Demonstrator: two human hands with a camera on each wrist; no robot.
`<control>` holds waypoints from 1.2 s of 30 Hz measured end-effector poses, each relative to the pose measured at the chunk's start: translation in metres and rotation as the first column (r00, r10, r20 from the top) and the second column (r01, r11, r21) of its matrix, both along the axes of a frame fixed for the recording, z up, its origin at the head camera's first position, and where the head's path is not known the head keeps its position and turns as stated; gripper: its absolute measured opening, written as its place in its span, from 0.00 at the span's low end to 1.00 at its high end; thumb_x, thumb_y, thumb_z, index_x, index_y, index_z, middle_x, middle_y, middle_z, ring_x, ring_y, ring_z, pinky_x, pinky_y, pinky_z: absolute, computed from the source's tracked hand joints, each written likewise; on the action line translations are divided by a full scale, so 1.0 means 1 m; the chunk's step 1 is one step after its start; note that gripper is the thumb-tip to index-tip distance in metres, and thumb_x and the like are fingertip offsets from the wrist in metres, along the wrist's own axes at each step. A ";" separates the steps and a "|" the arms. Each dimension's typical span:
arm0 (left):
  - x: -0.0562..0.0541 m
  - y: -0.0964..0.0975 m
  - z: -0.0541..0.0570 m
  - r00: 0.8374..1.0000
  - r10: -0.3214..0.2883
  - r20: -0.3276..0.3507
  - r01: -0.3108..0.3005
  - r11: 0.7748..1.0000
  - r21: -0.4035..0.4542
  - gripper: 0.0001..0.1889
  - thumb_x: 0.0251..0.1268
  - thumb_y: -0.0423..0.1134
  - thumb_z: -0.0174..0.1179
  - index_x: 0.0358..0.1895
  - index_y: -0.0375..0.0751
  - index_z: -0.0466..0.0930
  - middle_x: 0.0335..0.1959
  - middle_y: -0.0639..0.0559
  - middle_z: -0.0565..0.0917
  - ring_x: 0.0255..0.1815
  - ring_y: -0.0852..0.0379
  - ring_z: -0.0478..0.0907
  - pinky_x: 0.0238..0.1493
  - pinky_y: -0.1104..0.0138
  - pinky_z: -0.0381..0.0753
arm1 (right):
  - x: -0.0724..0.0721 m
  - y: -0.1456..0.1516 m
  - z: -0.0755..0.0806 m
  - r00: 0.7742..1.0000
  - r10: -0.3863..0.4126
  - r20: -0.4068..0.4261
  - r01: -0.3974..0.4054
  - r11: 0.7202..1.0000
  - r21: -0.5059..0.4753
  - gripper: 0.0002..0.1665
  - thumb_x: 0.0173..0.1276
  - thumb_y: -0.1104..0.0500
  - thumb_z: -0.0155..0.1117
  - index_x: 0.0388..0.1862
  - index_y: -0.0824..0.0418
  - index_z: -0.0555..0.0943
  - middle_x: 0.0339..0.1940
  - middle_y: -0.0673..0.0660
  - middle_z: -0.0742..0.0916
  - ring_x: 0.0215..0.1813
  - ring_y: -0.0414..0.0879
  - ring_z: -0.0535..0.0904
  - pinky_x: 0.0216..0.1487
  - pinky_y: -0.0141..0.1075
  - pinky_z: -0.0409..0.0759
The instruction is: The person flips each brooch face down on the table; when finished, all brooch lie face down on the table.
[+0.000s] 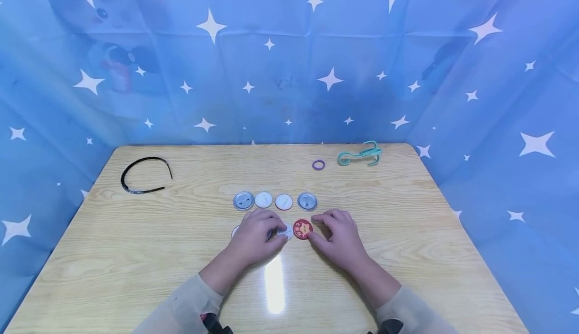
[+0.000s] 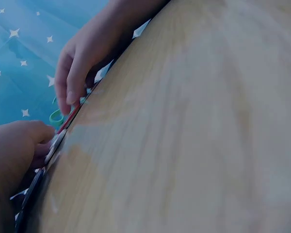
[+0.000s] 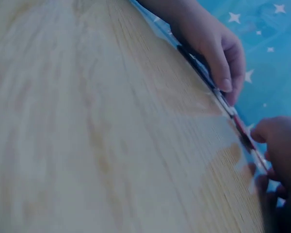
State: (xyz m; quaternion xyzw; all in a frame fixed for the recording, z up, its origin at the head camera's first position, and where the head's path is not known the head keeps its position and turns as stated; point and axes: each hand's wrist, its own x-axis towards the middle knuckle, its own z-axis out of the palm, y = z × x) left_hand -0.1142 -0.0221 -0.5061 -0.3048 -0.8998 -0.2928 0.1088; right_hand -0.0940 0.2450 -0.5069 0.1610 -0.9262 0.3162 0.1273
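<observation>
A round red pin badge with a yellow star-shaped figure lies face up on the table. My right hand holds its right edge between thumb and fingers. Just left of it, a badge with a white back sits between the thumb and fingers of my left hand. Under and beside that hand, other badges show only as slivers. Behind lies a row of face-down badges: a silver-backed badge, a white-backed badge, another white-backed one and a second silver-backed one.
A black headband lies at the back left of the wooden table. Towards the back right are a purple ring-shaped band and a teal curved-armed clip-like object. Blue star-patterned curtain surrounds the table's back and sides.
</observation>
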 end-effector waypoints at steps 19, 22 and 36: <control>0.002 0.029 -0.003 0.995 0.104 -0.012 -0.104 0.991 -0.083 0.22 0.64 0.58 0.72 0.54 0.50 0.87 0.50 0.56 0.84 0.53 0.52 0.77 0.61 0.53 0.74 | 0.000 -0.001 0.000 0.999 -0.019 0.029 0.018 0.999 0.030 0.22 0.60 0.50 0.83 0.54 0.53 0.91 0.47 0.50 0.83 0.52 0.51 0.73 0.54 0.50 0.69; 0.002 0.035 -0.003 0.994 0.110 -0.013 -0.111 0.989 -0.098 0.21 0.64 0.57 0.73 0.53 0.50 0.88 0.50 0.56 0.83 0.55 0.52 0.76 0.61 0.53 0.74 | 0.000 -0.001 0.000 0.999 -0.022 0.034 0.021 0.999 0.030 0.23 0.60 0.50 0.83 0.54 0.54 0.91 0.47 0.50 0.83 0.52 0.51 0.74 0.54 0.50 0.70; 0.000 0.049 -0.004 0.994 0.107 -0.027 -0.108 0.991 -0.080 0.19 0.63 0.57 0.74 0.50 0.52 0.90 0.47 0.58 0.83 0.52 0.53 0.75 0.58 0.54 0.74 | -0.001 -0.003 0.003 0.998 -0.025 0.049 0.025 1.000 0.002 0.22 0.58 0.56 0.80 0.52 0.57 0.90 0.47 0.53 0.86 0.51 0.51 0.75 0.55 0.51 0.70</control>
